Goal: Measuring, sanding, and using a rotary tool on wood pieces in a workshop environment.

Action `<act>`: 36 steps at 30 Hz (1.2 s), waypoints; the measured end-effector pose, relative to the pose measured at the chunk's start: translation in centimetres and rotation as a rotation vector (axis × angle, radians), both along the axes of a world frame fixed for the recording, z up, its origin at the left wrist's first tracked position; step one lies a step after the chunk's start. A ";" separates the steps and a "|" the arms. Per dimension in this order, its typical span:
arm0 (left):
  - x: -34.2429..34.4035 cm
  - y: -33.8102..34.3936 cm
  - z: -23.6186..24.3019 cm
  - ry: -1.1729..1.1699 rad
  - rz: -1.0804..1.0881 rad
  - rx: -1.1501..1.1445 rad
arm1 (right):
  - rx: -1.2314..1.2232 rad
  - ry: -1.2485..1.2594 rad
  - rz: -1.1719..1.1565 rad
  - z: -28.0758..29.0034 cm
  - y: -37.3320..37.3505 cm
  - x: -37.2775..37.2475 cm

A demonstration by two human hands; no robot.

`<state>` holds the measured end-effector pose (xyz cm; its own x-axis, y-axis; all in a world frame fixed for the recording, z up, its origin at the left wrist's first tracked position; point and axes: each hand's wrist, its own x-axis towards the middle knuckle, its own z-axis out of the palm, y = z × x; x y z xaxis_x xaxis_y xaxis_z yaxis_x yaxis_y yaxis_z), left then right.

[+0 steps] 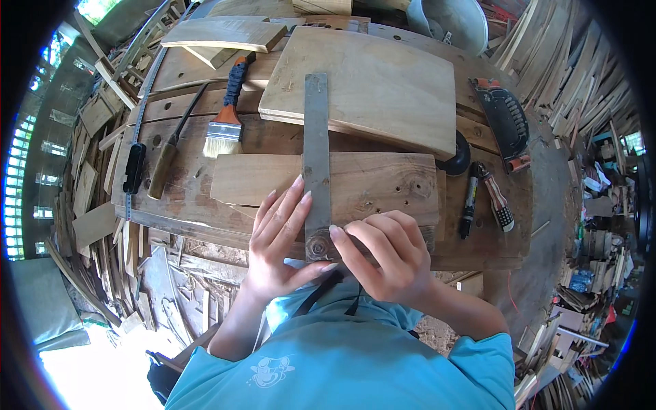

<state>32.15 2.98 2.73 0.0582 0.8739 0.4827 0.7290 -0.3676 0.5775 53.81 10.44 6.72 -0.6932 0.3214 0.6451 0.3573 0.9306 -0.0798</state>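
Metal strip (316, 137) lies across the knotty board (386, 179), between both grips. Left grip (272, 249), open with fingers extended, lies along its left edge; right grip (391, 260), curled, is at its near end, closure unclear. Beyond the left grip lies a brush (224, 130).

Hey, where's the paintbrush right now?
In the head view, the paintbrush lies left of centre on the workbench, between the wooden-handled tool on its left and the large pale board on its right.
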 end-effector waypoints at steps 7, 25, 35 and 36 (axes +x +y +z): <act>0.0 -0.1 0.2 -0.018 -0.002 -0.018 | -0.027 0.032 -0.003 -0.2 -0.2 -0.2; -0.1 -0.3 -0.7 -0.096 -0.020 0.016 | -0.033 0.075 -0.064 0.4 -0.6 0.9; -0.9 -0.2 0.4 -0.098 0.075 0.027 | -0.645 0.659 -0.291 7.2 12.4 1.5; -0.6 0.4 0.7 -0.068 0.044 0.038 | -0.693 0.617 -0.358 7.0 15.1 2.1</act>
<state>31.58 3.38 3.46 -0.0142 0.8558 0.5172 0.7044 -0.3585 0.6126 55.94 25.54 13.77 -0.0873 0.8886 0.4503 0.3207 0.4531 -0.8318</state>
